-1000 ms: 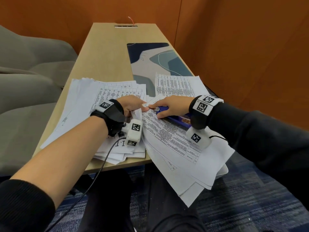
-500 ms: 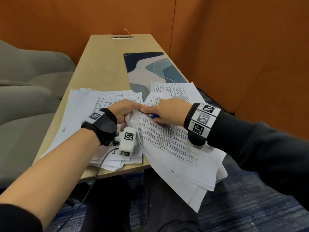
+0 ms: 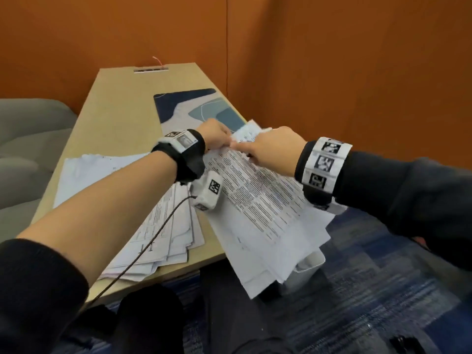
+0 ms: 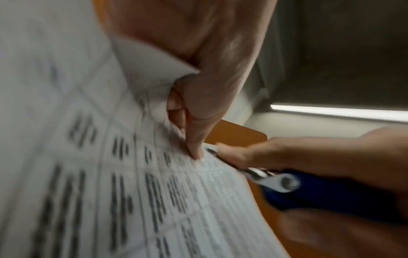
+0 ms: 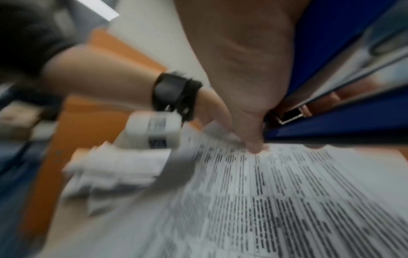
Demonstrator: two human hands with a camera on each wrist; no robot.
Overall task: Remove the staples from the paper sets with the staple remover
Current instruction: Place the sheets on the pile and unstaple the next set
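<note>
A stapled paper set [image 3: 265, 205] with printed tables hangs in the air over the table's near right corner. My left hand [image 3: 226, 142] pinches its top corner, thumb on the printed face [image 4: 195, 150]. My right hand [image 3: 246, 148] grips the blue staple remover [image 4: 313, 193], mostly hidden under the hand in the head view. In the left wrist view its metal tip [image 4: 262, 174] reaches the paper's corner beside my left thumb. The right wrist view is blurred and shows the remover's blue body [image 5: 331, 120] above the page.
A spread pile of other paper sets [image 3: 122, 190] covers the near part of the wooden table [image 3: 115, 118]. A blue patterned desk mat [image 3: 196, 108] lies farther back. A white bin [image 3: 310, 267] stands on the floor under the hanging paper. A grey sofa [image 3: 28, 149] is at the left.
Both hands have lifted the paper set off the table and away from me, staple remover still at its corner. The head view has tilted up.
</note>
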